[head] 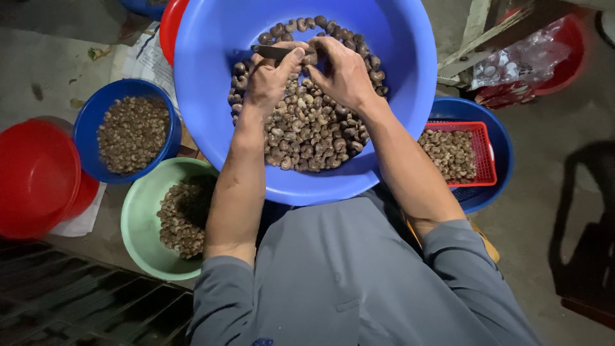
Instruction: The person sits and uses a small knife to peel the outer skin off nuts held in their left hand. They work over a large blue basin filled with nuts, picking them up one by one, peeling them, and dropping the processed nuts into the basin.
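Note:
A large blue basin (211, 77) rests on my lap, holding a heap of brown cashew nuts (314, 134). Both hands work over the far side of the heap. My left hand (272, 74) grips a small dark knife (272, 51) with its blade pointing left. My right hand (343, 70) pinches a single nut (311, 59) against the knife, fingers closed round it. Both forearms reach forward from grey sleeves.
At left, a small blue bowl (90, 122) and a pale green bowl (138, 218) hold nuts, beside a red bowl (35, 176). At right, a red mesh basket (477, 131) of paler nuts sits in a blue basin (496, 131). A plastic bag (519, 61) lies behind.

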